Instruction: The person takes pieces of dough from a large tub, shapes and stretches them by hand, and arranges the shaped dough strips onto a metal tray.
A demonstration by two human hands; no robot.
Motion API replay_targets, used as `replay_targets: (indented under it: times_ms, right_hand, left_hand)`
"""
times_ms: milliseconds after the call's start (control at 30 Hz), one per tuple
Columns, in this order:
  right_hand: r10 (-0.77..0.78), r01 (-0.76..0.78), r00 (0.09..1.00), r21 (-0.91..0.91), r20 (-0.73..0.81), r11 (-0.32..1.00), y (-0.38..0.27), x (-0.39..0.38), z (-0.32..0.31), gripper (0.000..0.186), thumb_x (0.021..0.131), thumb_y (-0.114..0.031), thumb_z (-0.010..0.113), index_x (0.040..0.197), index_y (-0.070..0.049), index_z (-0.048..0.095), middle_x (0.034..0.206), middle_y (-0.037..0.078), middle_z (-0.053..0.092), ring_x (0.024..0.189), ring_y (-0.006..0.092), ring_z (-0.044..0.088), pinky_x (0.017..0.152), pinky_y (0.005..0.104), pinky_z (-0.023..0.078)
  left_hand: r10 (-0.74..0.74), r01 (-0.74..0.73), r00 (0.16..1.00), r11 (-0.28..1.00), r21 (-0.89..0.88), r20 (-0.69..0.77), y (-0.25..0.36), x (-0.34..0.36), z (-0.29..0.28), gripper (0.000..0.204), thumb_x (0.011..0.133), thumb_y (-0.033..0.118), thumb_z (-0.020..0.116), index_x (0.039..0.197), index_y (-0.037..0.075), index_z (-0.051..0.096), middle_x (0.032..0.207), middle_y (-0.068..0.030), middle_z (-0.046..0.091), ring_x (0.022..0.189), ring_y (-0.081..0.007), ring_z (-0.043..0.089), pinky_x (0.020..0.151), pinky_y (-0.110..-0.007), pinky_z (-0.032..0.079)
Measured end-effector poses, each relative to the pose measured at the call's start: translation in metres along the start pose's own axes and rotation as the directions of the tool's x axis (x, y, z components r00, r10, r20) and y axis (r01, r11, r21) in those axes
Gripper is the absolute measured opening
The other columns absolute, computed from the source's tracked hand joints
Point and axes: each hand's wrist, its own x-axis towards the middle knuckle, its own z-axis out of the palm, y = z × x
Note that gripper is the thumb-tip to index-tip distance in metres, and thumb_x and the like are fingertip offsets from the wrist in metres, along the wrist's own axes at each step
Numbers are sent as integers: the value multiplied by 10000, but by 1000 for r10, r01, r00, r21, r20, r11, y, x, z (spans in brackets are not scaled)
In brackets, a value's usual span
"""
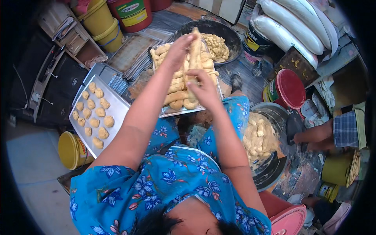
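Observation:
A long coated dough roll (195, 53) is held lengthwise over a tray (182, 114) crowded with similar pieces. My left hand (180, 51) grips its upper part from the left side, fingers reaching toward the far end. Lower down, my right hand (204, 89) has its fingers bent around the near end, which it partly hides. Beneath both hands, several plump dough pieces (177, 96) lie side by side on the tray. Just beyond it, small crumb-coated dough lumps (215, 47) sit in a wide black basin (231, 33).
Left of me is a metal sheet (117, 98) with several dough balls. On my right, a dark basin (279, 164) contains crumbs and dough pieces. Nearby stand a red-lidded bucket (290, 89) and another person's leg (315, 135). Flat trays (133, 51) are stacked at far left, white sacks (291, 29) at far right.

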Motion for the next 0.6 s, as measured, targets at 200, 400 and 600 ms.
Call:
replay_targets:
  times_ms: [200,400,600]
  right_hand:
    - [-16,108,992,-796,123,596,97,-33,73,409,706,-185,634,1108,-153,563,1242,116,438,1087,284,426,922,413,329]
    - [103,-4,989,-691,102,723,83,-30,59,442,671,-270,676,1090,-179,569,1166,76,477,1064,262,426,876,396,339]
    - [126,-38,989,-694,76,719,77,-29,60,466,639,-301,697,1057,-141,571,1057,73,507,1011,258,449,856,390,356]
  left_hand:
    - [-245,332,942,773,540,-227,-84,-16,-92,517,810,321,565,1192,-15,474,1165,-157,518,1096,-233,459,921,-342,346]
    - [-92,336,919,692,639,-384,-101,-50,-70,543,797,269,593,1227,-20,429,1176,-200,495,1096,-270,466,910,-347,361]
    - [-273,259,960,952,-163,-66,-90,-47,-43,557,810,259,586,1253,-16,390,1188,-131,472,1006,-179,480,862,-330,386]
